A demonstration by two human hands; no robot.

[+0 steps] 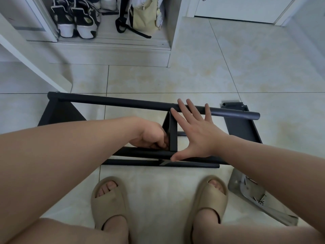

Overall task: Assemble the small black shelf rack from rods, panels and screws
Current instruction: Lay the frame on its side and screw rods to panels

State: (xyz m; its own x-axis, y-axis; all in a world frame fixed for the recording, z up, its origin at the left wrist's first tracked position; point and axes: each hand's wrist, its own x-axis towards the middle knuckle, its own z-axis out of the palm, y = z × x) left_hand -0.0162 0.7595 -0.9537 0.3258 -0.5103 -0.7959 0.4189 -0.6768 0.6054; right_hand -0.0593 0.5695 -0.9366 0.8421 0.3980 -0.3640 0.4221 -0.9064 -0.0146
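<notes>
**Brace while fastening**

The black metal shelf rack (59, 111) lies on the pale tiled floor (175, 76). The right hand (198, 134), fingers spread flat, should press the far black round rod (123, 103) firmly; the left hand (151, 136) curls at the black middle panel (173, 132), its hold hidden

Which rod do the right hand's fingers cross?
The far rod, farthest away: the right hand lays straight fingers over it. The two near rods sit by its thumb.

Bare left hand (151, 136) and bare right hand (197, 134), bare forearms (70, 147), bare legs (70, 231) at the near edge, khaki-beige moulded foam left slide (110, 206) and right slide (202, 213), wide one-piece straps (212, 196), open fronts, toes (106, 188) showing.
</notes>
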